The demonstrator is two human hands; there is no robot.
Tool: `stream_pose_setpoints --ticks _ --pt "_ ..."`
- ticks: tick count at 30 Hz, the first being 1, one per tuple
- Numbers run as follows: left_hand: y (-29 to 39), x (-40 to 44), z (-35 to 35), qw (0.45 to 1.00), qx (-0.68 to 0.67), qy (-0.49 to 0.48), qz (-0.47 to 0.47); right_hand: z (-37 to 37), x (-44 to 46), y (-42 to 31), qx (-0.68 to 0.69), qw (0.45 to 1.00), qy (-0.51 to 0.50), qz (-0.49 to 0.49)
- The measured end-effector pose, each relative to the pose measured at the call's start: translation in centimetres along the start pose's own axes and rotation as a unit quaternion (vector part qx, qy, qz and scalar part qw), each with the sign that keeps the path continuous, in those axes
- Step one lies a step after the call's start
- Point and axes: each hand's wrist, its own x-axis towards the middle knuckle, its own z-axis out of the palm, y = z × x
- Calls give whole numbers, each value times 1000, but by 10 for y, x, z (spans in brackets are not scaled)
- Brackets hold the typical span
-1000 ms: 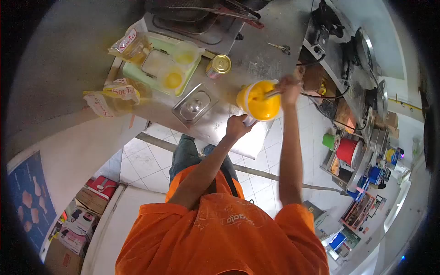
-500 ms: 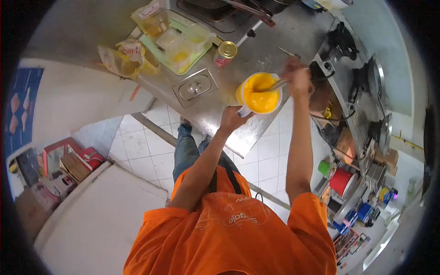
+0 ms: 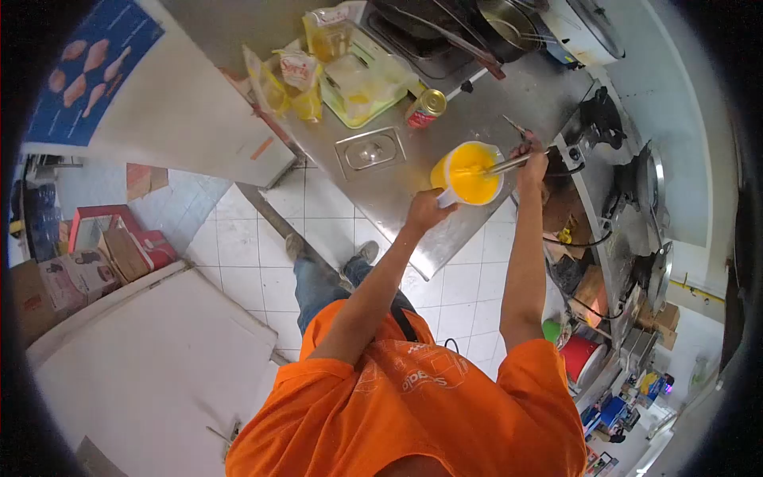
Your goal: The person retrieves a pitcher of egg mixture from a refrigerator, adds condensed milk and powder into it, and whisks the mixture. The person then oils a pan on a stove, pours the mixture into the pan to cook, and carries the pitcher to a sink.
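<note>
My left hand (image 3: 427,211) is closed around the handle of a white jug (image 3: 447,197). Inside the jug is a thick, bright yellow mixture (image 3: 470,188). A metal utensil (image 3: 506,164) slants into it from the right, gripped by its handle in my right hand (image 3: 531,163); its head is sunk in the mixture, so its kind is hidden. The jug is above or on the steel counter (image 3: 453,246), close to its front edge; I cannot tell whether it touches. A thin pointed metal implement (image 3: 514,124) is just beyond my right hand.
Left of the jug are a steel lid with a knob (image 3: 369,153) and a gold-topped can (image 3: 427,108). A pale green tray (image 3: 355,116) with plastic containers and a yellow-stained bag (image 3: 298,73) are farther back. Pots (image 3: 509,30) and a stove stand behind. Cables hang at right.
The view has shifted, so the counter items appear farther right. The utensil's handle has changed angle in the jug, and my right hand is less blurred. Both hands keep their holds.
</note>
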Motion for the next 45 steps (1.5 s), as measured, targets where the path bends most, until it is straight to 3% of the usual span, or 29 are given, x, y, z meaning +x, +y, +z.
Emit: stream_pose_setpoints --ticks 1,2,3,5,6,7,9,10,12,13,14,15,16,17,19,20,22,25,27,32,36,38,40,43,45 --pt "-12 -2 6 998 34 30 42 1 -4 11 -19 999 20 -17" --pt "-27 -10 6 992 73 68 79 -20 10 30 -196 966 -21 -167" --pt "-39 -24 -10 981 119 111 108 -30 12 38 -259 942 -28 -210" --pt "-47 -65 -83 999 26 19 37 -39 -1 37 -315 918 -6 -240" --pt "-61 -83 -125 991 -14 10 135 -39 -8 34 -333 908 21 -254" --pt "-64 -104 -181 989 -62 -131 26 -34 -21 26 -348 895 69 -270" --pt "-93 -158 -270 988 -111 -108 -7 -3 -68 11 -373 860 175 -302" --pt "-112 -190 -309 993 -113 -23 -20 21 -102 6 -369 851 196 -319" --pt "-161 -248 -388 987 -109 89 -79 58 -139 56 -332 807 74 -482" --pt "-184 -274 -419 977 -111 123 -131 83 -157 115 -151 937 0 -316" --pt "-198 -294 -447 971 -107 161 -142 119 -205 138 -281 871 -149 -375" --pt "-213 -312 -480 964 -99 196 -150 162 -263 155 -358 771 -297 -434" --pt "-223 -324 -506 956 -91 229 -158 188 -299 187 -387 723 -402 -407" --pt "-229 -333 -529 949 -104 246 -167 221 -346 204 -367 742 -478 -295" --pt "-241 -345 -589 934 -132 280 -179 275 -417 237 -379 765 -511 -97" --pt "-246 -346 -618 929 -145 305 -150 297 -434 253 -364 761 -531 -80" --pt "-273 -351 -673 915 -170 311 -192 327 -458 276 -341 747 -569 -38" --pt "-321 -357 -755 890 -220 342 -206 393 -470 284 -449 614 -648 -45" --pt "-341 -361 -812 865 -246 373 -227 450 -478 296 -439 605 -664 -14" --pt "-451 -397 -931 823 -217 418 -317 665 -515 335 -452 531 -717 -22" --pt "-527 -435 -1000 764 -149 431 -456 882 -539 389 -451 449 -747 -192" --pt "-564 -457 -1020 747 -144 484 -432 1009 -582 386 -466 409 -739 -264" --pt "-584 -478 -1040 726 -166 497 -446 1134 -656 350 -435 419 -730 -320" --pt "-609 -482 -1086 687 -212 453 -526 1299 -746 343 -310 437 -785 -311" --pt "-639 -476 -1111 676 -251 410 -558 1398 -802 347 -249 416 -807 -336"
